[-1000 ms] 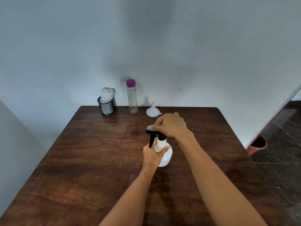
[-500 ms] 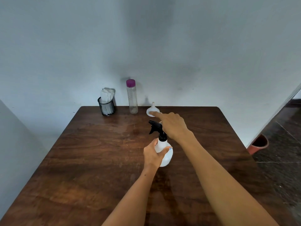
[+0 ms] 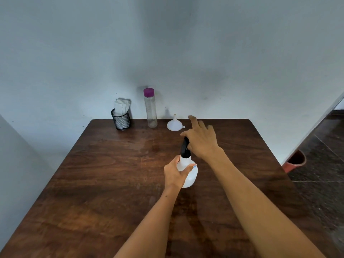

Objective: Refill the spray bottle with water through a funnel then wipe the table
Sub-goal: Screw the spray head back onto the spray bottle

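Left hand [image 3: 175,174] grips spray bottle [image 3: 188,172]; right hand [image 3: 202,140] on trigger head [image 3: 184,148], fingers splayed.

Left hand [image 3: 175,173] gripping white spray bottle [image 3: 188,170] on counter [image 3: 104,183]; right hand [image 3: 202,141] holding black sprayer head [image 3: 184,148]; funnel [image 3: 174,125] sitting at 12 o'clock.

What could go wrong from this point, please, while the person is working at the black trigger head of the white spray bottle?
1. The right hand turns the black trigger head with fingers splayed; only the left hand steadies the white plastic spray bottle, which could tip.
2. The outstretched index finger is close to the small white funnel at the back edge of the brown wooden table; a nudge could knock it off.
3. The clear purple-capped bottle is tall and narrow, so it may topple when reached for.
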